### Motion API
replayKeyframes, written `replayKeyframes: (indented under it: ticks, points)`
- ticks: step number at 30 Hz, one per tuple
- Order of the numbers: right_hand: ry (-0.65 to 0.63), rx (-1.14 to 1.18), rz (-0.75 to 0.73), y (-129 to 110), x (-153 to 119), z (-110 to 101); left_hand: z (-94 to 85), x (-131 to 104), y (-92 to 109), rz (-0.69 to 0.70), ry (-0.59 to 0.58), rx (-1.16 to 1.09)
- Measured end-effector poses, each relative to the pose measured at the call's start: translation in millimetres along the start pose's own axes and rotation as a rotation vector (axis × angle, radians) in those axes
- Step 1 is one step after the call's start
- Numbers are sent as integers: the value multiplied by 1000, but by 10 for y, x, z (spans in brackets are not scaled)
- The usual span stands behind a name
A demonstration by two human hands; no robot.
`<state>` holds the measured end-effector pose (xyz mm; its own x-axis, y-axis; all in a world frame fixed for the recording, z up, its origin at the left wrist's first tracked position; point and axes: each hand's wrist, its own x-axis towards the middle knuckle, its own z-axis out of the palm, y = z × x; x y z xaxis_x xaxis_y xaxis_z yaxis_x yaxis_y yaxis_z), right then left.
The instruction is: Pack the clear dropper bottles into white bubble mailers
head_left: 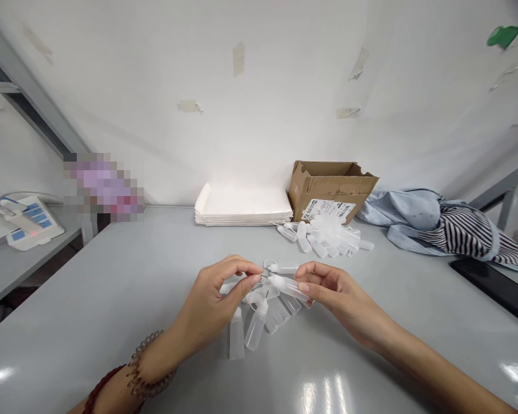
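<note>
My right hand (334, 290) pinches a clear plastic squeeze bottle (288, 285) by its lower end, thumb in front. The bottle lies nearly level, its white tip pointing left. At that tip, the thumb and fingertips of my left hand (224, 290) are closed on something small and thin, too small to make out. Under and around both hands several similar bottles lie in a loose pile on the table, among them a bottle (256, 329) with a white top and a plain one (236, 338). My left hand hides part of this pile.
Behind stands an open cardboard box (332, 187), with a heap of more clear bottles (328, 236) before it. Left of it is a stack of white padded envelopes (244, 207). A blue fabric bag (406, 215) and a black phone-like object (492, 284) lie right. A scanner-like device (15, 218) rests far left.
</note>
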<state>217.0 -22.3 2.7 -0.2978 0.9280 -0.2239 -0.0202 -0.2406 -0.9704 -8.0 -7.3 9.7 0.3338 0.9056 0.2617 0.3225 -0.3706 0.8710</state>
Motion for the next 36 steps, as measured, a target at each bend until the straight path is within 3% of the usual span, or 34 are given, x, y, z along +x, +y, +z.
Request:
replayKeyframes:
  ticks: [9,19,25,36]
  points:
    - [2,-61,-13,-11,-20,3,14,-5,-28,121,10,80]
    - [30,-151,-25,-11,-29,-2,58,4,-113,399,48,243]
    - [46,-184,-25,-2,-30,9,79,-7,-132,458,43,296]
    - [42,-114,-24,-37,-58,11,108,-22,-137,487,57,171]
